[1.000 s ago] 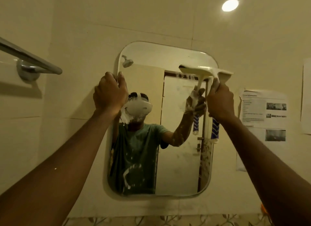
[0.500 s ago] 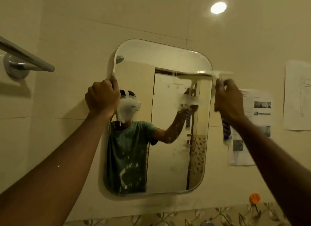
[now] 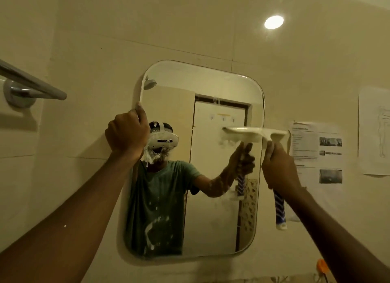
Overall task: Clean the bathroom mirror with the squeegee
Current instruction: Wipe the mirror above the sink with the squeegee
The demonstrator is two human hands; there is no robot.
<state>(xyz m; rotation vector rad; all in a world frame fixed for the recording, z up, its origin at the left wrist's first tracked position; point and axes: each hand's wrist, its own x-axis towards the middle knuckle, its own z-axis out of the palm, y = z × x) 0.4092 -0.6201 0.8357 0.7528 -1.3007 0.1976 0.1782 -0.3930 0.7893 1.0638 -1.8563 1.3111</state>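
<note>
A rounded rectangular mirror (image 3: 213,88) hangs on the beige tiled wall, with white foam smears low on the glass and near its left side. My left hand (image 3: 126,133) grips the mirror's left edge, fingers curled round it. My right hand (image 3: 278,168) holds the white squeegee (image 3: 256,134) by its blue-and-white handle, which sticks out below my fist. Its blade lies level against the right half of the glass, about a third of the way down, with foam just under it.
A chrome towel bar (image 3: 31,84) juts from the wall at upper left. Printed sheets (image 3: 316,152) are stuck on the wall right of the mirror, with another paper (image 3: 374,130) farther right. An orange object (image 3: 321,266) sits at the bottom right.
My right hand has drawn the squeegee down the right side of the mirror from near its top. My left hand has kept its hold on the left edge.
</note>
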